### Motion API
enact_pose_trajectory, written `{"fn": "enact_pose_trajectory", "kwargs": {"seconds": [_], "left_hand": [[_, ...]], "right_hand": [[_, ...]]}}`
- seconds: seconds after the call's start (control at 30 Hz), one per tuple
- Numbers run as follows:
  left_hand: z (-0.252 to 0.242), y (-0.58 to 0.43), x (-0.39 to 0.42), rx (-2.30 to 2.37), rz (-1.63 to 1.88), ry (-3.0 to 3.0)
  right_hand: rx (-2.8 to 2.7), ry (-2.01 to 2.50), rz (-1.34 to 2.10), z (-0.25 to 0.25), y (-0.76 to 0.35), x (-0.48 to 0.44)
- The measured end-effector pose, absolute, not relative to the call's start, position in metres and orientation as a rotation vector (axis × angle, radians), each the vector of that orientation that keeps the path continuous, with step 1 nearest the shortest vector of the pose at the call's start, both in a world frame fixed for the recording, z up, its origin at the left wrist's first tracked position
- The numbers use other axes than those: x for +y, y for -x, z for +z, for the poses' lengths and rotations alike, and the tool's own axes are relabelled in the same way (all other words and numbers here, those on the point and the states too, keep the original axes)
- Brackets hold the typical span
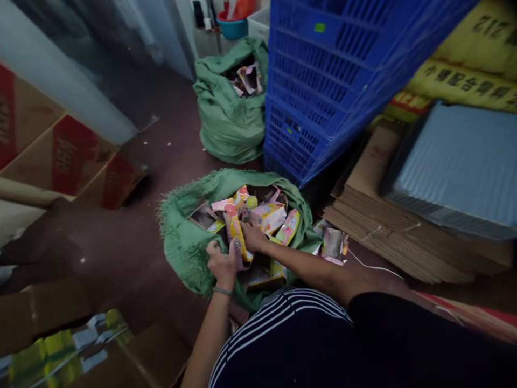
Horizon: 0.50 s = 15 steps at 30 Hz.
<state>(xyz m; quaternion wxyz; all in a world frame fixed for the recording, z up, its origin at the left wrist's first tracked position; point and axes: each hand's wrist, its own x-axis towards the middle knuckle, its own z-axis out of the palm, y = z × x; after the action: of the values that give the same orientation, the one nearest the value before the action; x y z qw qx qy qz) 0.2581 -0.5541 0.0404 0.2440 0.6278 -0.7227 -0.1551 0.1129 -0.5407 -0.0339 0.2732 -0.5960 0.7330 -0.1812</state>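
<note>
Head view: left hand [223, 265] curled by the rim of green woven-plastic sack [182, 254]; right hand [255, 238] beside pink-and-yellow printed cardboard carton [236, 230] inside; can't tell either grip. Probably best: steady rim, press carton from above.

The fingertips of the right hand [256, 239] are partly hidden among the cartons [268, 216]. The blue crates [319, 70] are cut by the top edge. The yellow packets [60, 346] look blurred. White specks [83, 260] on the floor [133, 245] are too small to identify.
</note>
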Motion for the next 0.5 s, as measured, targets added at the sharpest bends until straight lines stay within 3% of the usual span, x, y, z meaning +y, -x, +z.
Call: {"fn": "enact_pose_trajectory", "kwargs": {"seconds": [0.17, 0.5], "left_hand": [[0.027, -0.213, -0.587, -2.401, -0.343, -1.919], [0.030, -0.193, -0.622, -2.231, -0.298, -2.151]], "right_hand": [[2.030, 1.468, -0.515, -0.046, -0.099, -0.530], [2.139, 1.458, -0.701, -0.024, -0.069, -0.456]]}}
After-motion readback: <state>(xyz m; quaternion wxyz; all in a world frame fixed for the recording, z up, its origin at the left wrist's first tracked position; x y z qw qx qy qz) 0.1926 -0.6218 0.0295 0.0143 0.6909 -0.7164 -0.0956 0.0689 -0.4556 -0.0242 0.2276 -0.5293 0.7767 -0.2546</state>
